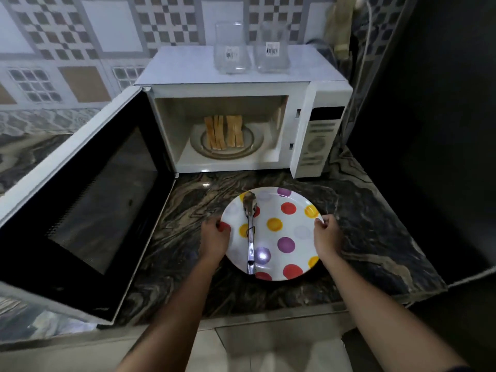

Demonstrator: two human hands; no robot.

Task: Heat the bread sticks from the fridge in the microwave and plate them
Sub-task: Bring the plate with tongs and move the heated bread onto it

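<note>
Several bread sticks [224,132] lie side by side on a round dish [248,146] inside the white microwave [241,76], whose door [88,200] hangs wide open to the left. A white plate with coloured dots [291,229] is on the dark marble counter in front of the microwave. Metal tongs [251,237] lie across the plate. My left hand [214,237] grips the plate's left rim and my right hand [327,234] grips its right rim.
Two clear glass containers [232,49] stand on top of the microwave. The marble counter [375,224] ends at a dark wall on the right. A white cable [475,277] runs over the counter's right edge. Tiled wall behind.
</note>
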